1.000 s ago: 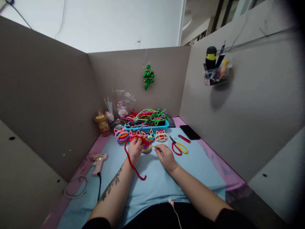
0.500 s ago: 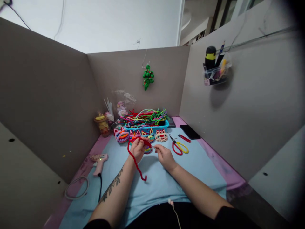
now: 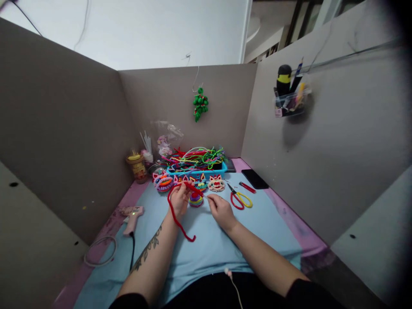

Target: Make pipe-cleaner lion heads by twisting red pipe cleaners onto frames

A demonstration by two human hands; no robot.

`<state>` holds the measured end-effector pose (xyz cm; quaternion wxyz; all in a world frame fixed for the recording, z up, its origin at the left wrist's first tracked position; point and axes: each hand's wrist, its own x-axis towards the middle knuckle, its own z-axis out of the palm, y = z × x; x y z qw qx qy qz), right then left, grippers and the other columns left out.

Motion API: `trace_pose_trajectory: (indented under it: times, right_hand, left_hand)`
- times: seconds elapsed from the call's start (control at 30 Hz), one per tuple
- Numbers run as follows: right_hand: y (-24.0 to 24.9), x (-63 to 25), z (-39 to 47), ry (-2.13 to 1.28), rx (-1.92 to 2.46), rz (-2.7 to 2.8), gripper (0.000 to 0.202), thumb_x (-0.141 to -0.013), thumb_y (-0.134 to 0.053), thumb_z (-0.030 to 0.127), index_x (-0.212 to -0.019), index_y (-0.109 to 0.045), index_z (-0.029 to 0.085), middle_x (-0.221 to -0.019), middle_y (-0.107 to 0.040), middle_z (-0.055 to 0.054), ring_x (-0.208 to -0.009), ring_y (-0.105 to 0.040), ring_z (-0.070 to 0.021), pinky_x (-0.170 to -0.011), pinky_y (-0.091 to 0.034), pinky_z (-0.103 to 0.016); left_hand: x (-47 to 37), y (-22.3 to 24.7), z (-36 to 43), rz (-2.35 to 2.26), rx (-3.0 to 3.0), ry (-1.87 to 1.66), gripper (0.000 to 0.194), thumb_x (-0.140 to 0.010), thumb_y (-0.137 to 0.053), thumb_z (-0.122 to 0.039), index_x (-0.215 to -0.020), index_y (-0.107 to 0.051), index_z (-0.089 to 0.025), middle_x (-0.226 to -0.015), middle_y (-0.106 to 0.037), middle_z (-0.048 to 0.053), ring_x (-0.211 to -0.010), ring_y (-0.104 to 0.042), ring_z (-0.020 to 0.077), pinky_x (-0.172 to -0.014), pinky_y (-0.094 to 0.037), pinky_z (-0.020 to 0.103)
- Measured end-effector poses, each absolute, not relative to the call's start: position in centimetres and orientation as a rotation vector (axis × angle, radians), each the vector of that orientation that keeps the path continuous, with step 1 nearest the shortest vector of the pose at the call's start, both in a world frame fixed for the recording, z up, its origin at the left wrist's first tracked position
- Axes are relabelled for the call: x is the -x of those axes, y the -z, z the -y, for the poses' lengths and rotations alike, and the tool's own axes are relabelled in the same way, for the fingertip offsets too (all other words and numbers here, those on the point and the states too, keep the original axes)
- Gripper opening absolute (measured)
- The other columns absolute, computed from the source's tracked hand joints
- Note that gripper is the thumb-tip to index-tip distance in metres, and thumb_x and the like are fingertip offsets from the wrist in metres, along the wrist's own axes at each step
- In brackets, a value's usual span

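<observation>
My left hand (image 3: 179,200) pinches a red pipe cleaner (image 3: 184,233); one long end loops over the wrist side and hangs down to a bent tip. From the fingers, its other part slants right toward my right hand (image 3: 221,212). That hand's thumb and fingers close on a thin pale stick (image 3: 206,197), whose tip meets the red strand; its exact kind is too small to tell. Just beyond the hands sits a small striped rainbow-coloured piece (image 3: 195,201). Behind it stand several colourful animal-face pieces, among them a white one (image 3: 216,183) and a pink-orange one (image 3: 163,183).
A blue basket (image 3: 196,171) of pipe cleaners stands at the back. Right of my hands lie scissors (image 3: 237,199), a red cutter (image 3: 247,187) and a phone (image 3: 255,179). At left are a pink glue gun (image 3: 131,221) with its cord and a jar (image 3: 138,169). Grey partitions (image 3: 186,98) surround the table.
My left hand has shifted slightly left with the red pipe cleaner, showing more of the rainbow-coloured piece. My right hand still grips the pale stick. The view has moved a little.
</observation>
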<state>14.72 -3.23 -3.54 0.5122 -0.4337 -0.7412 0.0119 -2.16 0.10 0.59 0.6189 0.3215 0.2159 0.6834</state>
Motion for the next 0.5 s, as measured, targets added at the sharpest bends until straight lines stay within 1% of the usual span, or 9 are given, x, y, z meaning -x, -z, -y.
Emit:
trace_pose_trajectory:
  times: [0.17, 0.27, 0.37, 0.5]
  right_hand:
    - [3.45, -14.71, 3.19, 0.036, 1.043, 1.801, 0.019, -0.088, -0.043, 0.02, -0.097, -0.059, 0.018, -0.089, -0.067, -0.006, -0.079, -0.063, -0.0177, -0.074, -0.049, -0.029]
    - [3.35, -14.71, 3.19, 0.059, 1.04, 1.8, 0.019, -0.089, -0.043, 0.02, -0.097, -0.059, 0.018, -0.087, -0.066, -0.006, -0.08, -0.062, -0.0181, -0.074, -0.049, -0.03]
    - [3.16, -14.61, 3.21, 0.074, 1.029, 1.788, 0.018, -0.089, -0.043, 0.02, -0.097, -0.059, 0.018, -0.086, -0.065, -0.007, -0.081, -0.06, -0.0184, -0.075, -0.048, -0.03]
    - [2.86, -14.52, 3.28, 0.092, 1.021, 1.768, 0.017, -0.088, -0.043, 0.019, -0.096, -0.058, 0.018, -0.085, -0.064, -0.007, -0.082, -0.059, -0.0192, -0.075, -0.048, -0.031]
  left_hand:
    - [2.24, -0.49, -0.04, -0.502, -0.758, -1.577, 0.016, -0.071, -0.068, -0.029, -0.08, -0.066, -0.015, -0.081, -0.069, 0.003, -0.077, -0.065, 0.0134, -0.073, -0.05, 0.026]
    - [2.21, -0.63, 0.15, -0.51, -0.794, -1.567, 0.016, -0.073, -0.067, -0.032, -0.08, -0.066, -0.018, -0.083, -0.068, 0.003, -0.079, -0.064, 0.0139, -0.074, -0.05, 0.026]
    - [2.24, -0.71, 0.29, -0.544, -0.84, -1.553, 0.016, -0.074, -0.066, -0.034, -0.08, -0.067, -0.02, -0.084, -0.067, 0.004, -0.081, -0.063, 0.0158, -0.071, -0.051, 0.026]
    - [2.53, -0.47, 0.02, -0.58, -0.843, -1.598, 0.019, -0.073, -0.065, -0.036, -0.082, -0.066, -0.019, -0.086, -0.066, 0.004, -0.079, -0.062, 0.0154, -0.072, -0.051, 0.028]
